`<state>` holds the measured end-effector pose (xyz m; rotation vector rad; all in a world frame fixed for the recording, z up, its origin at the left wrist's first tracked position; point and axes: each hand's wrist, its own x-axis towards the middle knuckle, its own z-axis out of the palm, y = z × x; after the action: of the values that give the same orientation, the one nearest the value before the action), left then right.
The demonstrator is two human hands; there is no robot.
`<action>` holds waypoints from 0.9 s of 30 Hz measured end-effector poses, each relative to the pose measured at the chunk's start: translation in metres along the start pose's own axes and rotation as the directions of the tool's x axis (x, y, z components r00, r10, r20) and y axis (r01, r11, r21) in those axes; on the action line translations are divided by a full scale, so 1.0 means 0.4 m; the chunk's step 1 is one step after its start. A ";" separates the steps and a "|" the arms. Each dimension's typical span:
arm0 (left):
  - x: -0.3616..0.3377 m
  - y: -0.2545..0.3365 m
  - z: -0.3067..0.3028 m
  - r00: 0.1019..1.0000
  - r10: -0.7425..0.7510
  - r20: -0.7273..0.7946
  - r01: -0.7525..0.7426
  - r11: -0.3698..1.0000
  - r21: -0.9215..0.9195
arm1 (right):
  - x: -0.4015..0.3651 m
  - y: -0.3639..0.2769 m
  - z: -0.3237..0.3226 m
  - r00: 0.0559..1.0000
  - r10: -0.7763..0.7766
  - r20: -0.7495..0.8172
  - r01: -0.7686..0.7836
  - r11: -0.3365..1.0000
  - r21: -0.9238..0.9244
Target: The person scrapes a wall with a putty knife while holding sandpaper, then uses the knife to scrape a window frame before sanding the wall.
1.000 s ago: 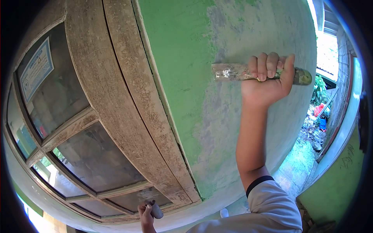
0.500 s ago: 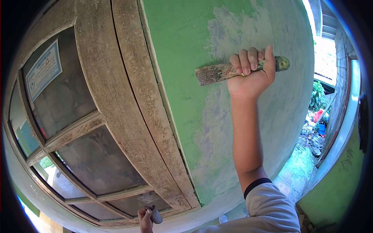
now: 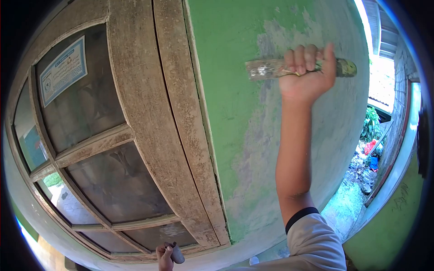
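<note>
My right hand is raised in front of the green wall, palm toward me, fingers wrapped around the handle of a worn scraper. Its wide blade points left and lies close over the wall, beside a patch where the paint is gone. The handle's end sticks out on the right, past my thumb. Low in the view, my left hand is closed on a small grey-brown, rounded object; I cannot tell what kind of thing it is.
A weathered wooden window frame with glass panes stands left of the wall. A printed notice is stuck on one pane. Past the wall's right edge lies a bright passage with plants and scattered debris.
The whole view has shifted, so wall and window sit further right. The scraper has turned nearer level, and its blade now catches the light. Both hands keep their hold.
</note>
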<state>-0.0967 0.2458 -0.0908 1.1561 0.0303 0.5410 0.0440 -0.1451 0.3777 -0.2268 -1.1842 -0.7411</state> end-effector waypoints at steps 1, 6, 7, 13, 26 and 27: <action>0.000 -0.002 -0.011 0.998 -0.019 0.065 0.018 1.000 0.012 | 0.000 -0.002 0.007 1.000 0.002 0.000 -0.002 1.000 -0.001; -0.011 0.024 0.037 0.999 0.024 0.028 -0.024 1.000 -0.016 | 0.065 -0.068 0.028 0.982 -0.122 0.144 0.123 0.992 0.001; -0.014 0.032 0.042 1.000 0.011 0.021 -0.010 1.000 -0.008 | 0.087 -0.082 0.023 0.982 -0.123 0.141 0.124 0.992 0.003; 0.002 0.031 0.005 0.985 -0.037 0.166 0.037 0.999 0.004 | 0.198 0.018 0.022 0.964 -0.188 -0.187 0.156 0.973 -0.171; -0.021 0.077 0.052 0.993 -0.010 0.121 0.009 1.000 0.009 | 0.225 0.030 0.037 0.991 -0.075 -0.114 0.059 0.989 -0.139; -0.021 0.095 0.079 0.993 0.027 0.118 -0.029 1.000 0.012 | 0.231 0.025 0.038 0.995 -0.066 -0.080 0.053 0.987 -0.153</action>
<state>-0.1096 0.2260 -0.0465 1.2013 -0.0840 0.4974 0.0553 -0.1668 0.4686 -0.2837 -1.0591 -0.8854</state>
